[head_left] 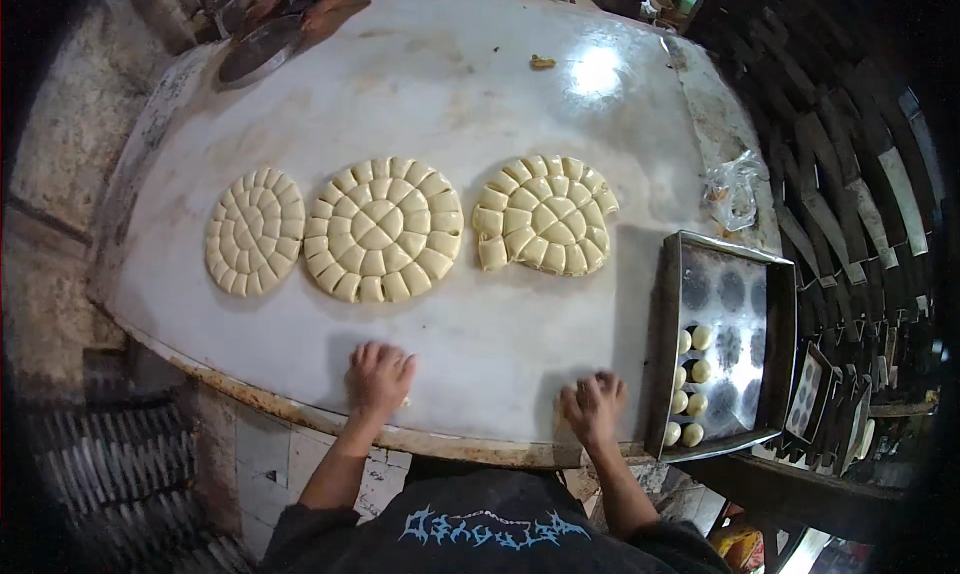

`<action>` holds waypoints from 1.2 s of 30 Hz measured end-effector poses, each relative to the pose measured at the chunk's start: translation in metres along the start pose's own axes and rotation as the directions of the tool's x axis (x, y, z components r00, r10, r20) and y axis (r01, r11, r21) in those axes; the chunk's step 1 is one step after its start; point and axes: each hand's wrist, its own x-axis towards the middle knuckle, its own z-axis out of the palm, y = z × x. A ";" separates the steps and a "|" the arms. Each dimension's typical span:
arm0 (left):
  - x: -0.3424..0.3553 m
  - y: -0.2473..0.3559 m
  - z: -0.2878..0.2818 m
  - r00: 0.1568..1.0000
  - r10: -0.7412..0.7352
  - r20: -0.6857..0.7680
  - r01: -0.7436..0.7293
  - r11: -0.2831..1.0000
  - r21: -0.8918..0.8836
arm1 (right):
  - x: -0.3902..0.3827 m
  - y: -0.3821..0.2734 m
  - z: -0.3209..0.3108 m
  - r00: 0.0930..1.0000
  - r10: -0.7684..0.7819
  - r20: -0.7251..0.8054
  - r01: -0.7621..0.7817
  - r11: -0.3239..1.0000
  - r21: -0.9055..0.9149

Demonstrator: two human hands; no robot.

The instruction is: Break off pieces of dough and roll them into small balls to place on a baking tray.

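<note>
At the table's front edge, my left hand (382,376) is cupped palm down, its fingers curled over a piece of dough that shows only as a pale bit beside the palm. My right hand (595,406) is curled the same way further right, with a pale edge of dough at its thumb side and the rest hidden beneath. Beyond them lie three round slabs of dough cut into rings of small pieces: a left slab (255,232), a middle slab (381,228) and a right slab (545,216). The right slab's outer ring has a gap at its near left.
To the right of my right hand, a metal tray (788,304) holds several dough balls (697,372) at its left side. A crumpled plastic bag (733,189) lies behind it. Another person's hands (315,16) are near a dark round pan (262,52) at the far left.
</note>
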 end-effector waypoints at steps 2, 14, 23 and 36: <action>0.025 0.022 0.015 1.000 0.011 -0.023 -0.014 0.994 -0.108 | 0.044 -0.048 0.011 0.993 0.102 -0.065 -0.089 0.981 0.175; -0.003 -0.029 0.000 0.982 -0.078 0.173 0.048 0.984 0.172 | 0.029 0.025 0.004 0.994 -0.009 0.112 0.014 0.999 -0.039; -0.064 0.027 0.035 0.941 0.252 0.228 -0.177 0.937 -0.302 | -0.035 -0.055 0.041 0.941 -0.277 0.193 0.185 0.902 0.390; -0.068 0.024 0.036 0.896 0.284 0.341 -0.166 0.927 -0.336 | -0.035 -0.066 0.043 0.936 -0.349 0.045 0.297 0.852 0.430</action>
